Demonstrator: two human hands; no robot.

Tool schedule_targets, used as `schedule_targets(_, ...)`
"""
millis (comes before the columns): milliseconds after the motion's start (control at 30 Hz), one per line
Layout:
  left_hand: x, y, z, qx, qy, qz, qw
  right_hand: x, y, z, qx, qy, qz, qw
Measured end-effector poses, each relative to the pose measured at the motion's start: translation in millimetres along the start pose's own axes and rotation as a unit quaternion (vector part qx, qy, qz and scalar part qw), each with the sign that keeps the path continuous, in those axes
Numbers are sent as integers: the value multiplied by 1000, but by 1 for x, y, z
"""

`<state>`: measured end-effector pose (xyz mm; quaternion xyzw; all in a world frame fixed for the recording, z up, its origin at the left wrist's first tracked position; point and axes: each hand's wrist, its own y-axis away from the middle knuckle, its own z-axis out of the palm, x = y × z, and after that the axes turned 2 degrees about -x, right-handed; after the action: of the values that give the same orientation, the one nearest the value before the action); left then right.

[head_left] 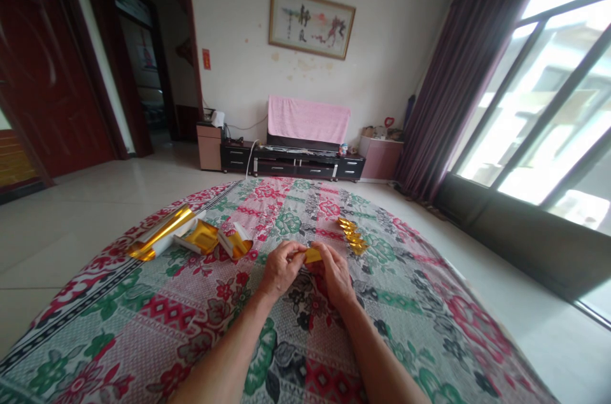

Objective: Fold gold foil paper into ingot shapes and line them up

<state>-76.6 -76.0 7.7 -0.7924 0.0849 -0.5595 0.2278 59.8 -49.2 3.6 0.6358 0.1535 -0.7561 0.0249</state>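
A small piece of gold foil paper (pixel 313 256) is held between my two hands, above the middle of the flowered cloth (pixel 286 223). My left hand (pixel 285 266) pinches its left end, thumb and fingers pressed together. On the other side my right hand (pixel 333 270) grips the right part, its fingers covering much of the piece. Just beyond my right hand lies a row of several folded gold paper pieces (pixel 352 237). Over to the left, curled gold foil sheets (pixel 203 237) with white backs rest on the cloth, next to a longer gold roll (pixel 165 232).
The cloth covers a round-edged surface. Past it stand a low black TV cabinet (pixel 277 165) and a pink cloth (pixel 309 119) draped over a screen. A purple curtain (pixel 439 73) and windows are at right, a red door (pixel 48 73) at left.
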Motion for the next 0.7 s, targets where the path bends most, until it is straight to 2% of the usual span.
schedule_targets(467,0,0,0,-27,11,-68,997,-3,3,-1,-24,5,0,1000)
schedule_targets(700,0,1,-1,-52,-11,-34,998,-2,2,-1,-12,38,-6,999)
